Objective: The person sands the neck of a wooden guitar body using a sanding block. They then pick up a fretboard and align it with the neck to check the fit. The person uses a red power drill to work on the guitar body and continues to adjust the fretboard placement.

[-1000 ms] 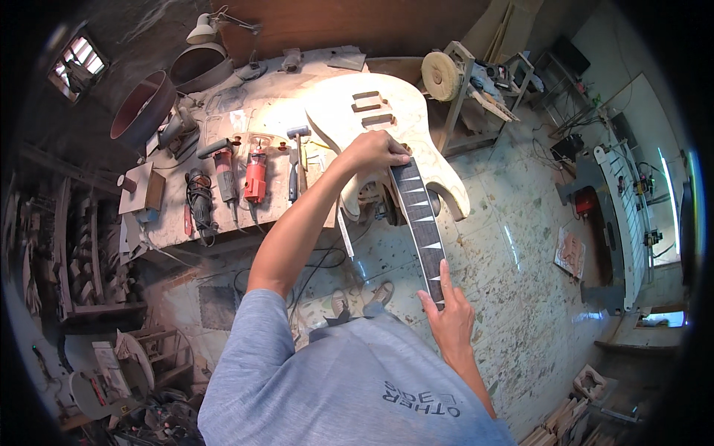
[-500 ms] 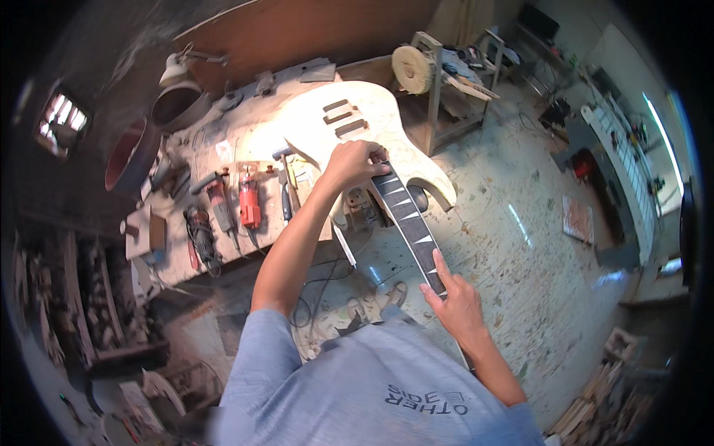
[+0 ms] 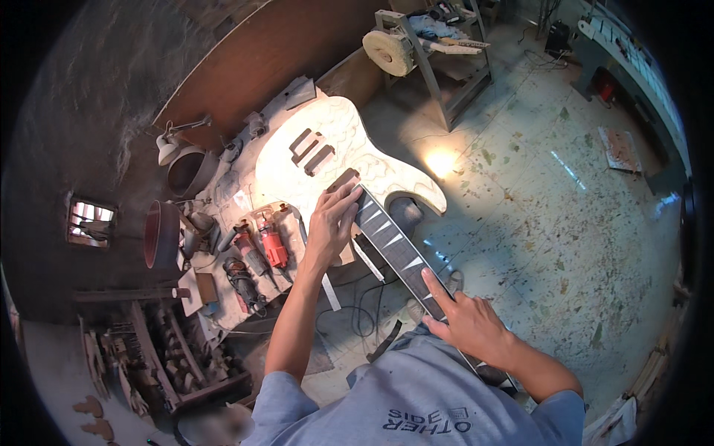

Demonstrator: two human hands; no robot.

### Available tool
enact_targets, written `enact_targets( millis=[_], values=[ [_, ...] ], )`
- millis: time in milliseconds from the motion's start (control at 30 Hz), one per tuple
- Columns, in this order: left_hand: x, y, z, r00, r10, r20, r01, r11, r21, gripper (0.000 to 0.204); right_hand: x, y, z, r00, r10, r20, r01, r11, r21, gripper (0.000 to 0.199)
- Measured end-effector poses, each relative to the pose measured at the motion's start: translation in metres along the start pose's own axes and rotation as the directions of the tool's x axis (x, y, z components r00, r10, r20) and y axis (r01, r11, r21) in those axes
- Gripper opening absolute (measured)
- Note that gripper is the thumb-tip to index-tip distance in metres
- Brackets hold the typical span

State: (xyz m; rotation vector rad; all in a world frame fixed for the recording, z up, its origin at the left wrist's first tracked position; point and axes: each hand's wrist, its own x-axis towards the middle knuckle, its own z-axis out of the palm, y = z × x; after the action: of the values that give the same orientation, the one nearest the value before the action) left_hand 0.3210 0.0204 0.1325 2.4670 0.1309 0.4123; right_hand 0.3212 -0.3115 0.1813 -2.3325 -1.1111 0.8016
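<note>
A pale, unfinished electric guitar body (image 3: 346, 137) with rectangular cut-outs lies on the workbench. Its neck (image 3: 401, 249), with a dark fretboard and white triangular inlays, slants from the body toward my waist. My left hand (image 3: 332, 219) is at the body end of the neck, fingers stretched out and tips touching around the fretboard's corner; its thumb is hidden. Lower down, my right hand (image 3: 472, 320) holds the neck, index finger pointing along the fretboard and thumb at the near edge. Its other fingers are mostly hidden.
Red power tools (image 3: 273, 241) lie on the bench (image 3: 223, 316) left of my left arm. A lamp (image 3: 168, 149) stands behind them. Beyond the body is a stand with a round buffing wheel (image 3: 388, 52). Cables (image 3: 357, 321) run across the floor under the neck.
The view has turned, so the bench and body sit further left. My left hand's fingers have gone from curled over the neck end to stretched out. The right hand still holds the neck.
</note>
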Motion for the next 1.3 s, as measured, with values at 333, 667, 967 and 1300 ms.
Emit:
enact_targets(
  millis=[333, 667, 967, 1300],
  values=[
    [0.007, 0.002, -0.027, 0.96, -0.01, 0.28, -0.004, 0.999, 0.05, 0.06, 0.006, 0.025, 0.011, 0.985, -0.138, -0.101, 0.146, 0.987, 0.072, 0.093],
    [0.006, 0.0, -0.022, 0.947, 0.038, 0.32, -0.122, 0.962, 0.246, 0.081, 0.006, 0.026, 0.007, 0.985, -0.143, -0.1, 0.152, 0.985, 0.079, 0.093],
    [0.001, 0.016, -0.008, 0.971, 0.092, 0.22, -0.172, 0.91, 0.377, 0.093, 0.006, 0.019, -0.002, 0.995, -0.081, -0.055, 0.085, 0.994, 0.064, 0.091],
    [-0.01, 0.023, 0.003, 0.986, 0.028, 0.167, -0.104, 0.878, 0.467, 0.104, 0.009, 0.027, 0.001, 0.99, -0.139, -0.018, 0.14, 0.984, 0.108, 0.092]
  ],
)
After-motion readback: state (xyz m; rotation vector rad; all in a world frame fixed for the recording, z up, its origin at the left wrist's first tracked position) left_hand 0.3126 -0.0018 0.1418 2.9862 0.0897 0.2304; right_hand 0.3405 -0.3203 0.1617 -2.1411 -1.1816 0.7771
